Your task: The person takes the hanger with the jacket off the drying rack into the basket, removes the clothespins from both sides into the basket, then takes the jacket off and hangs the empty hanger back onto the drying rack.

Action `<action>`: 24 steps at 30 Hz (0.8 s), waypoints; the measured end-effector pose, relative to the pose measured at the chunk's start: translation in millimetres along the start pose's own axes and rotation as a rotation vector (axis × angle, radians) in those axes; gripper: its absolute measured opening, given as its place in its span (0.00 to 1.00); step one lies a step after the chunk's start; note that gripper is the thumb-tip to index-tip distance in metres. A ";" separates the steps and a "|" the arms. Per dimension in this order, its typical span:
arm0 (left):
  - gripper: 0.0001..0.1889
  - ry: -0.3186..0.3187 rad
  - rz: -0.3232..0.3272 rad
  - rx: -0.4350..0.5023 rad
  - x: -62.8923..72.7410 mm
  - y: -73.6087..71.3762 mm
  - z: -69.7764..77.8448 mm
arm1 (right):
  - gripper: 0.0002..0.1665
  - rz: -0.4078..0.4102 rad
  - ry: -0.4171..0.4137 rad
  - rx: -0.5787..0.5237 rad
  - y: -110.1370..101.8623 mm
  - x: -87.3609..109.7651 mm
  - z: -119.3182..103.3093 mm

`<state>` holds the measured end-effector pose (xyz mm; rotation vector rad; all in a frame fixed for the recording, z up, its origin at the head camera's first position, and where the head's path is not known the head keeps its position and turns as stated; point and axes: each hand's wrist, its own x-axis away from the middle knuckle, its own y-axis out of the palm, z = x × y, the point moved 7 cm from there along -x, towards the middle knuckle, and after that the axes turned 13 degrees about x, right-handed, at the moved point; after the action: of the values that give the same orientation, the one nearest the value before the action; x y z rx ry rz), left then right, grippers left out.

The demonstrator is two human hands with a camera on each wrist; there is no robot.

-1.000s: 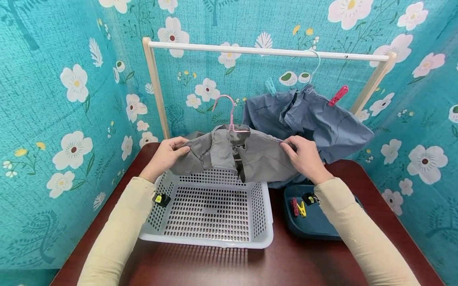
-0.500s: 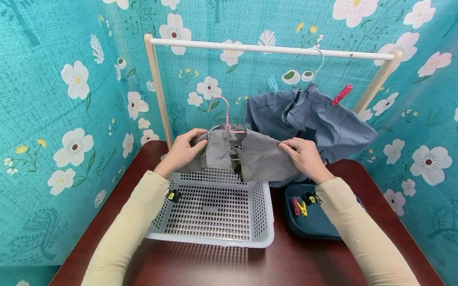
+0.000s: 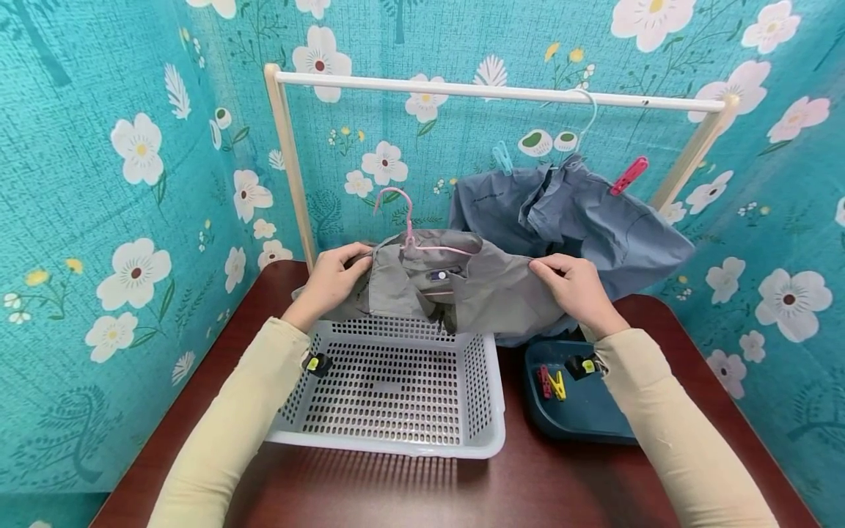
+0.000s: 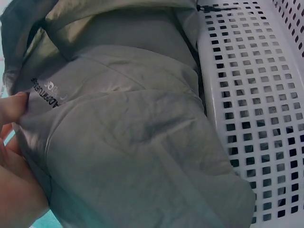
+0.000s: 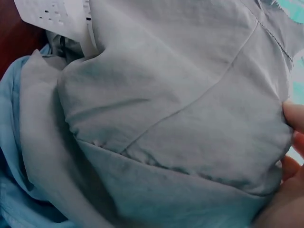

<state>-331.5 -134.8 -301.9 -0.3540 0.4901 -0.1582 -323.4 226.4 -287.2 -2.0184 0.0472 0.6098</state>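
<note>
Left hand (image 3: 335, 279) and right hand (image 3: 576, 286) each pinch a shoulder of a gray jacket (image 3: 505, 297), evidently to hold it spread around the pink clothes hanger (image 3: 410, 224) at its collar. Behind rises a floral backdrop (image 3: 135, 220); below, a dark wood worktop (image 3: 370, 491) carries two containers. A garment rack (image 3: 436, 89) supports a blue jacket (image 3: 614, 231) on a light-blue hanger (image 3: 595, 111). The gray jacket hides the far side of a white perforated basket (image 3: 485, 445), its slotted floor showing inside, apparently set centrally for easy reach. To the right, a navy tray (image 3: 574, 431), partly covered by the right sleeve (image 3: 686, 433), holds red and yellow clothespins (image 3: 558, 386), seemingly parked handy. Smallest, a light-blue clothespin (image 3: 503, 158) and a pinkish-red clothespin (image 3: 629, 176) sit on the blue jacket's shoulders, probably against slipping.
</note>
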 end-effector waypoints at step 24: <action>0.11 0.005 0.011 0.021 0.7 4.7 16.6 | 0.06 0.192 -0.290 0.171 11.3 3.3 -32.6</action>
<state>-322.6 -125.7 -290.2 -0.3302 0.4951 -0.1536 -310.6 194.2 -285.2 -1.7557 0.1164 0.9820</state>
